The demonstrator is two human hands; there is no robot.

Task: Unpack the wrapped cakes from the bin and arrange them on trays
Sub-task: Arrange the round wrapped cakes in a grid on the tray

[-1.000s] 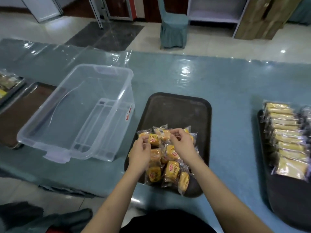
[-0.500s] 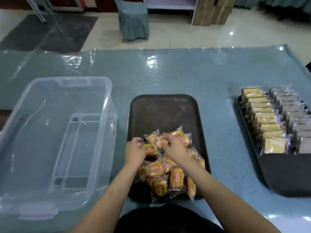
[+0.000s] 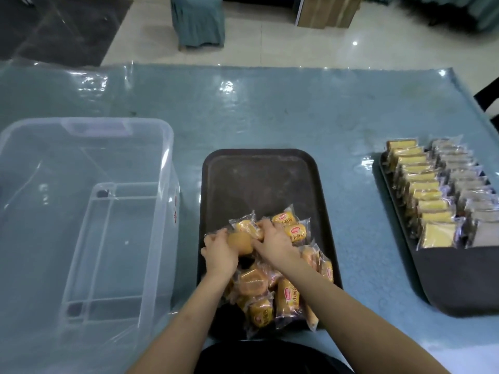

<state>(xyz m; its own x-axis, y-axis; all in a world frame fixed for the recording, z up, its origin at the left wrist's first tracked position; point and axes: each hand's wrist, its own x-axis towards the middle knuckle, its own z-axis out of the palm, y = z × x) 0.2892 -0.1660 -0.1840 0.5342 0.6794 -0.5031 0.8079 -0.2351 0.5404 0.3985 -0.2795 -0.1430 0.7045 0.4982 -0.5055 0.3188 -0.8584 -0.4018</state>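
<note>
Golden wrapped cakes [image 3: 270, 282] remain heaped at the near end of the dark rectangular tray [image 3: 256, 179], but since a moment ago both hands have closed on one cake, so sorting has begun. Left hand [image 3: 220, 253] and right hand [image 3: 272, 242] grip it together; the clear plastic bin [image 3: 89, 136] sits emptied.

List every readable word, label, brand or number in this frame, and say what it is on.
"小面包": red print on the cake wrappers on the middle tray.
Red oval brand logo on the same wrappers: too blurred to read.
Red stickers on the bin: too small to read.
Wrapped cakes on the right tray: no legible text.
</note>
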